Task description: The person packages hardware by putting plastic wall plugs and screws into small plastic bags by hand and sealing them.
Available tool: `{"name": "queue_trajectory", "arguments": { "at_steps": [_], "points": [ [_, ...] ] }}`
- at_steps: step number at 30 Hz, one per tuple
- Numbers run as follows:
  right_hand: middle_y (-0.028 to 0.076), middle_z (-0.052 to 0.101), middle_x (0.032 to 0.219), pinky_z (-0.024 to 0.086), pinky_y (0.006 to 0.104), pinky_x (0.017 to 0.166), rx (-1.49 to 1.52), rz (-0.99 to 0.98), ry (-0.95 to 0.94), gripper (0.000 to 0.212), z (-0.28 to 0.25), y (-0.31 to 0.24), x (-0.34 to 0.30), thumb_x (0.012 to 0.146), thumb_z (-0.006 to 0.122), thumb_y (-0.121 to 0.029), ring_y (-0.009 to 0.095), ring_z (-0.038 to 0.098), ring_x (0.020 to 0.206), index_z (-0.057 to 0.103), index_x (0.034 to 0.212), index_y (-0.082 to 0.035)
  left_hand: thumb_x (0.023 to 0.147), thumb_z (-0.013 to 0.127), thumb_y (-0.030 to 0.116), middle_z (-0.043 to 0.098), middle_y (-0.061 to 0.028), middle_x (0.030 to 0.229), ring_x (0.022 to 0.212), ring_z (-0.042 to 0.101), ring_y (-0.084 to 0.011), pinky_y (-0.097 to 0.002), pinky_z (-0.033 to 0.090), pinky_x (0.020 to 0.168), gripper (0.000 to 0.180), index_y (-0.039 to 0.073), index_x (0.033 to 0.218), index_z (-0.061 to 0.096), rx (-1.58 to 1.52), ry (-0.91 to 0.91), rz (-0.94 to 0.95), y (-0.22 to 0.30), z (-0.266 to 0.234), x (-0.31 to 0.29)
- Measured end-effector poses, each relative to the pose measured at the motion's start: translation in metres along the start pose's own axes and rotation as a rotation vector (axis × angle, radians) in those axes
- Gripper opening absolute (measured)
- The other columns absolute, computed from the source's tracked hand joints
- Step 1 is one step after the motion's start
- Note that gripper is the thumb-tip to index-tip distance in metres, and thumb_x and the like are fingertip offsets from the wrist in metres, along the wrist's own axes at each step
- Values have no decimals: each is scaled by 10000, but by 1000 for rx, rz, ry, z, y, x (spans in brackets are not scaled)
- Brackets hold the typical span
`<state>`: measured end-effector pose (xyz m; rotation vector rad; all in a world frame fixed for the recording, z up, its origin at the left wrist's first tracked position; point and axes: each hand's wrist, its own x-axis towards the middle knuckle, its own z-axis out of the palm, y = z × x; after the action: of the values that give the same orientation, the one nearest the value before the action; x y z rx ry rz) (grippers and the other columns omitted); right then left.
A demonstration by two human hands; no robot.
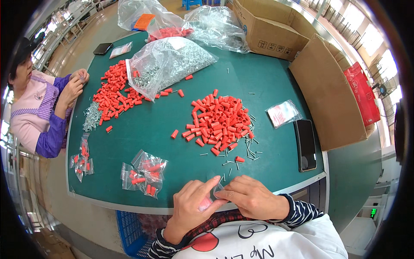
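Both hands meet at the table's near edge. A small clear plastic bag [218, 188] is pinched between the fingertips of my left hand [192, 205] and my right hand [254, 197]. Something pinkish shows in my left palm, partly hidden by the fingers. Just beyond lies a heap of red plastic caps [220, 118], tapered and hollow, with loose screws [251, 151] scattered along its right and near sides. Left of my hands, filled zip bags [144, 172] with red caps inside lie together on the green table [172, 159].
Across the left corner a co-worker [41, 108] handles something small by another cap heap [116, 93] and screws. A large bag of screws [172, 62] lies at the back. On the right are a phone [305, 144], a stack of flat bags [283, 113] and cardboard boxes [330, 95].
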<state>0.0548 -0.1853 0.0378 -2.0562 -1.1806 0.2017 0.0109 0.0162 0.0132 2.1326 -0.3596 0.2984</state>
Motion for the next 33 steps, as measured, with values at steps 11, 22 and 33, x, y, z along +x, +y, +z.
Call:
{"name": "queue_trajectory", "arguments": {
  "at_steps": [11, 22, 33],
  "points": [
    [106, 648, 949, 505, 405, 721, -4, 134, 289, 311, -12, 10, -12, 771, 708, -26, 315, 624, 836, 663, 1076, -66, 636, 869, 25, 529, -28, 781, 680, 494, -110, -243, 409, 608, 539, 7, 1128, 650, -185, 67, -108, -7, -2, -3],
    [99, 593, 796, 482, 415, 669, -415, 431, 321, 87, -37, 80, -23, 802, 703, -66, 303, 606, 781, 666, 877, -43, 646, 859, -2, 510, -23, 810, 718, 475, -109, -237, 401, 641, 506, -12, 1110, 656, -325, 46, -154, -17, 10, 0],
    [101, 634, 811, 484, 411, 675, -390, 369, 96, 112, -56, 70, -5, 802, 714, -110, 309, 622, 771, 682, 870, -27, 625, 862, 28, 547, -37, 771, 680, 502, -126, -254, 418, 612, 515, 6, 1105, 676, -286, 15, -117, -20, 13, 2]
  ]
}}
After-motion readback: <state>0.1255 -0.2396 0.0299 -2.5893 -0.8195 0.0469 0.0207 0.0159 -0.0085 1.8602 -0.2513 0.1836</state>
